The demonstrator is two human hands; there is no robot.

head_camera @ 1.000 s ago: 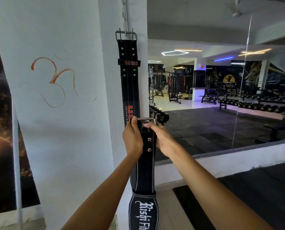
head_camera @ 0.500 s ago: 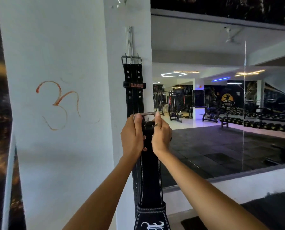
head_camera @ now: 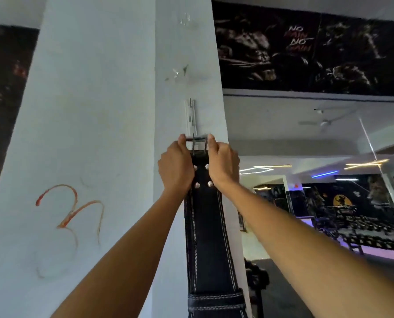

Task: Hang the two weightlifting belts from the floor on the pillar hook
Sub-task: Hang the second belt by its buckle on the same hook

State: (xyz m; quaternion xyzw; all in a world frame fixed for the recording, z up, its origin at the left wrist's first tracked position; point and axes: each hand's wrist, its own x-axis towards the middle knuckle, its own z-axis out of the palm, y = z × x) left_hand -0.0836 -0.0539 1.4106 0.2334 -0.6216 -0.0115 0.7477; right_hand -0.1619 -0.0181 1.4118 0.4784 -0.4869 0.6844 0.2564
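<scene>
The left hand (head_camera: 176,167) and right hand (head_camera: 223,167) are closed around a black belt (head_camera: 206,237) at its buckle (head_camera: 197,143), raised just below the pillar hook (head_camera: 191,115); the strap is hung down between the forearms.

Gym, dumbbell racks (head_camera: 375,239), slogan mural (head_camera: 299,40)

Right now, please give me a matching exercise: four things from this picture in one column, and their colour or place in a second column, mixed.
Things:
1. belt
2. buckle
3. painted symbol
4. left hand

Descriptions:
A. orange-red, on the pillar's left face
B. black with white stitching
C. shiny metal, at the belt's top end, between the two hands
D. grips the belt's left edge

Pairs: 1-B, 2-C, 3-A, 4-D
</scene>
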